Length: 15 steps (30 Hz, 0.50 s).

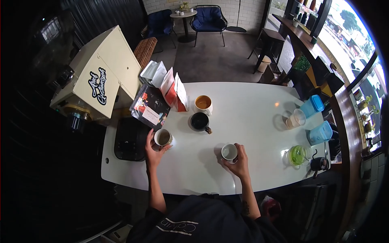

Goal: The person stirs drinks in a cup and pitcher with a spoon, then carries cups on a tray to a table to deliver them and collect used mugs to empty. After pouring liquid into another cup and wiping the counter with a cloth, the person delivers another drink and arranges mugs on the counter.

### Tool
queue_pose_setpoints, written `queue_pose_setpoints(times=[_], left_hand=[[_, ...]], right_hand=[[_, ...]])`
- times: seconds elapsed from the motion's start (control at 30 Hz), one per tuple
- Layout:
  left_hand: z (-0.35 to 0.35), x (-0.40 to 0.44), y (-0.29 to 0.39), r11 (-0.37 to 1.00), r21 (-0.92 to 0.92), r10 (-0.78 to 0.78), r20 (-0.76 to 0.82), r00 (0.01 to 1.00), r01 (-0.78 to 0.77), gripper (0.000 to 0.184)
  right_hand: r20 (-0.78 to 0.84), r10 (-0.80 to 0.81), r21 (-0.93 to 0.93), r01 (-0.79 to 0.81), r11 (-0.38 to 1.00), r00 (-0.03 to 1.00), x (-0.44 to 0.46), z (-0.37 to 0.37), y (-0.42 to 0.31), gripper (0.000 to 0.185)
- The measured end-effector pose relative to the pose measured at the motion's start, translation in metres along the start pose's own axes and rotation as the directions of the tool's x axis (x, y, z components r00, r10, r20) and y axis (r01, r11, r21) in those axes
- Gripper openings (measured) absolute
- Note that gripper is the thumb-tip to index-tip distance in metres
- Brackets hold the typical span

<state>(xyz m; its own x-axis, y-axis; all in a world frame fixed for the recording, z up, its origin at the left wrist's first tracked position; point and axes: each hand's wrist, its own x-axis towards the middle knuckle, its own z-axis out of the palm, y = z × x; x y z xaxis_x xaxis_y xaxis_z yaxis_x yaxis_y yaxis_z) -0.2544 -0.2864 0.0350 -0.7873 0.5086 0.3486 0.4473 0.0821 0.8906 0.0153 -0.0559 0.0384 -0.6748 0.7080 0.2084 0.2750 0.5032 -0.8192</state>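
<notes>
With the black mug (198, 121) as my landmark, I find the left cup (163, 138) to its left and nearer the body, and the right cup (229, 152) to its right and nearer too. Both are well apart from the mug, over the white table (253, 113); from this high angle I can't tell whether either is lifted off it.

My left hand (153, 149) is wrapped about the left cup, fingers along its left side and thumb across the near side. My right hand (239, 160) grasps the right cup from its right, the thumb on the near side. I can't read how hard either hand presses.

I take both cups for glazed ceramic: stiff, light enough for one hand each, smooth enough to slide if damp, and likely to chip if knocked. The left cup looks brownish inside, the right one pale; I can't judge how full they are, so I'd count on some slosh and keep them level. I'd hold each around the wall, below the rim, thumb opposite fingers. The orange-lined cup (203, 103), just beyond the black mug, lies out of both hands' grasp.
</notes>
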Motion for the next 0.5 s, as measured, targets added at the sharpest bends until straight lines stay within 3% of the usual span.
queue_pose_setpoints(times=[0.2,0.33,0.4,0.43,0.5], left_hand=[[0.001,-0.005,0.008,0.983,-0.110,-0.150,-0.032,0.988,0.146,0.095],[0.005,-0.009,0.013,0.990,-0.042,-0.139,-0.051,0.989,0.137,0.092],[0.010,-0.011,0.021,0.975,0.220,0.007,-0.124,0.992,0.020,0.078],[0.014,-0.012,0.026,0.976,0.217,0.014,-0.117,0.993,0.011,0.078],[0.029,-0.017,0.040,0.941,0.330,0.185,-0.338,0.923,-0.068,0.062]], right_hand=[[0.012,-0.001,-0.022,0.001,1.000,1.000,0.004,-0.001,-0.005,0.067],[0.005,0.027,0.007,-0.027,1.000,1.000,0.003,-0.002,-0.008,0.065],[-0.015,-0.001,-0.017,0.001,1.000,1.000,0.002,0.002,-0.004,0.067],[-0.026,0.000,-0.018,0.000,1.000,1.000,0.001,0.003,-0.003,0.067],[-0.025,0.033,-0.050,-0.035,0.998,0.999,0.000,0.004,-0.002,0.069]])
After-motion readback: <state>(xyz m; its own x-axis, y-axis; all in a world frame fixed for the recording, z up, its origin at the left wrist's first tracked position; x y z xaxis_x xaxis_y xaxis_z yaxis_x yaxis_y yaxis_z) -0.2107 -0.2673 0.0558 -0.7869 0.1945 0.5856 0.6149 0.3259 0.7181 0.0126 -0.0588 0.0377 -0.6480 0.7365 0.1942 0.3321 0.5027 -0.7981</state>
